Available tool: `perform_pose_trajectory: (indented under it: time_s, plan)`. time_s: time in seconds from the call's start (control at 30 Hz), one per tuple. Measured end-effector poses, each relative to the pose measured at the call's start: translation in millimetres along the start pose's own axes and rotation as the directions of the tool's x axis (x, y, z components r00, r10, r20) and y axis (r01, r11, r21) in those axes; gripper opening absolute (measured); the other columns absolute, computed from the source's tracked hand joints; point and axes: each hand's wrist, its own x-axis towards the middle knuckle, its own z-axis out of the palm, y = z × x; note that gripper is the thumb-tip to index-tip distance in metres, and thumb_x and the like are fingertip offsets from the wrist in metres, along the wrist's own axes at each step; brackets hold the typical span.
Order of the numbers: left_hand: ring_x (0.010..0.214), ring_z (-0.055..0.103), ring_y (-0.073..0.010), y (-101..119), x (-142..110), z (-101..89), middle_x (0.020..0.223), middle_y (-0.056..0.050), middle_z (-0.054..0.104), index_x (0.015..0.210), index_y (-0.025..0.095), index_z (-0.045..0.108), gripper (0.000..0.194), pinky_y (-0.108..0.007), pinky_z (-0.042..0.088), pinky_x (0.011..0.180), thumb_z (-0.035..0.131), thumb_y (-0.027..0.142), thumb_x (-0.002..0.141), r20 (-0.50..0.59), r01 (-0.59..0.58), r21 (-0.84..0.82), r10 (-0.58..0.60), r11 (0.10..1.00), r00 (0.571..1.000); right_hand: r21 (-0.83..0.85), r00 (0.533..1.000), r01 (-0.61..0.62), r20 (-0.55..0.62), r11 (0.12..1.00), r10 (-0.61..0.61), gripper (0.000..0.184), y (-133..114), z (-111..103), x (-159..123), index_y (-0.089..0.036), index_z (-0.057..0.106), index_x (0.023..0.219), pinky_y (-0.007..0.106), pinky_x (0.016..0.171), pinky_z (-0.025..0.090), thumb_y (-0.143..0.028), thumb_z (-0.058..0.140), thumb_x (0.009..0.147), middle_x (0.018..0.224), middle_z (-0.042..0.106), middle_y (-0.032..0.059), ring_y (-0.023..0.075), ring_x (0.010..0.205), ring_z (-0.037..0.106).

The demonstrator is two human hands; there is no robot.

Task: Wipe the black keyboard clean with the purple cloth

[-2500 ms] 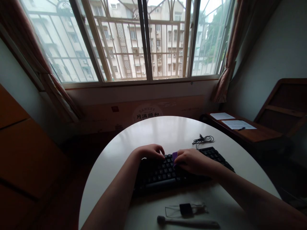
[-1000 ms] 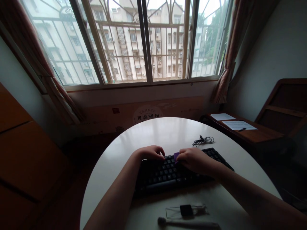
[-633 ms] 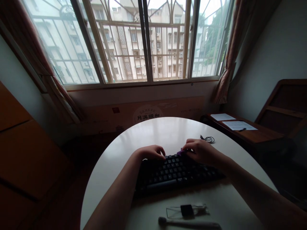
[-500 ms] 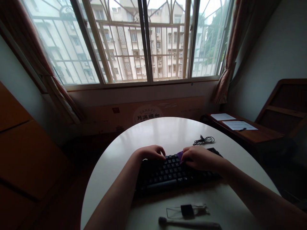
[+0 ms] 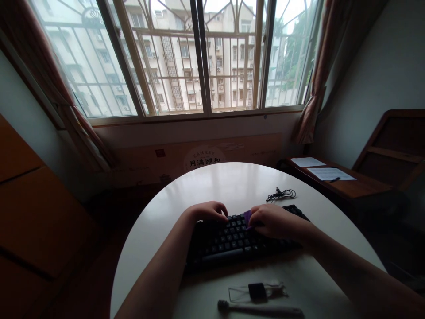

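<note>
A black keyboard (image 5: 229, 243) lies on the round white table, slightly tilted in view. My left hand (image 5: 212, 211) grips its far edge toward the left, thumb on the top row of keys and fingers bent over behind. My right hand (image 5: 268, 219) is closed on a purple cloth (image 5: 247, 217) and presses it onto the keys right of the middle. Most of the cloth is hidden under the fingers. Nearer to me lie a wire keycap puller (image 5: 257, 291) with a black middle and, below it, a grey-handled brush (image 5: 262, 308) with dark bristles.
A coiled black cable (image 5: 280, 194) rests on the white table (image 5: 159, 212) beyond the keyboard. To the right, a wooden side table (image 5: 368, 188) carries paper sheets (image 5: 332, 173) and a pen (image 5: 335, 180). A barred window (image 5: 206, 66) and curtains are in front.
My right hand and the purple cloth have shifted very slightly left and nearer to me. The left hand keeps its place on the keyboard. The whole view has moved a touch.
</note>
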Motion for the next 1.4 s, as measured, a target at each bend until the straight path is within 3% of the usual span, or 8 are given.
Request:
perform_pose_trajectory:
  time_s: [0.17,0.37,0.63,0.87,1.2,1.4]
  plan:
    - [0.086,0.063,-0.0197,1.8,0.1,-0.7,0.096,-0.003,0.067,0.113,0.021,0.065,0.051,-0.025,0.047,0.064,0.066,0.054,0.074,0.01,0.008,0.027,-0.008,1.0,1.0,0.05,0.998,-0.018,0.058,0.999,0.015,0.026,-3.7,-8.2,-1.3,-0.022,0.075,0.098,0.029,0.074,0.046,-0.036,0.054,0.091,0.097,0.073,0.0053,0.0201,0.083,0.066]
    - [0.086,0.063,-0.0191,2.0,0.0,-0.6,0.097,-0.003,0.067,0.112,0.021,0.065,0.051,-0.024,0.048,0.064,0.067,0.054,0.074,0.009,-0.001,0.012,0.001,1.0,1.0,0.067,0.99,-0.099,0.109,0.993,0.091,0.05,-4.6,-6.6,4.6,-0.018,0.073,0.082,0.03,0.073,0.043,-0.041,0.033,0.1,0.09,0.072,0.0072,0.0199,0.077,0.063]
    - [0.086,0.063,-0.0192,0.8,-0.1,0.3,0.096,-0.002,0.067,0.113,0.021,0.065,0.052,-0.024,0.048,0.065,0.067,0.055,0.074,0.001,0.004,0.013,-0.004,1.0,1.0,0.01,0.987,-0.154,0.045,0.988,0.154,0.019,-3.8,2.9,6.3,-0.022,0.074,0.09,0.029,0.073,0.044,-0.032,0.058,0.086,0.09,0.073,0.0051,0.0209,0.081,0.064]
    - [0.086,0.063,-0.0196,1.8,0.0,-0.2,0.096,-0.003,0.067,0.113,0.022,0.065,0.053,-0.024,0.048,0.064,0.067,0.056,0.073,0.001,0.012,0.016,-0.012,1.0,1.0,-0.03,0.985,-0.166,0.034,0.986,0.167,0.017,-7.1,8.3,8.1,-0.023,0.074,0.092,0.029,0.076,0.045,-0.028,0.059,0.085,0.093,0.073,0.0041,0.0208,0.084,0.066]
    - [0.085,0.062,-0.0182,-2.3,1.5,0.8,0.096,-0.002,0.067,0.111,0.021,0.066,0.051,-0.024,0.048,0.066,0.068,0.055,0.073,-0.008,-0.005,0.008,0.005,1.0,1.0,-0.128,0.982,-0.172,0.052,0.977,0.179,0.017,-9.9,5.8,7.5,-0.024,0.074,0.088,0.028,0.069,0.041,-0.029,0.057,0.087,0.09,0.073,0.0038,0.0208,0.081,0.065]
    - [0.085,0.063,-0.0188,-2.9,1.9,0.4,0.095,-0.002,0.067,0.111,0.021,0.066,0.052,-0.025,0.048,0.065,0.068,0.056,0.073,-0.002,-0.005,-0.001,0.005,1.0,1.0,-0.178,0.987,-0.155,0.005,0.972,0.158,0.019,-13.3,12.3,10.6,-0.022,0.072,0.087,0.027,0.066,0.04,-0.026,0.054,0.09,0.093,0.072,0.0041,0.0185,0.077,0.065]
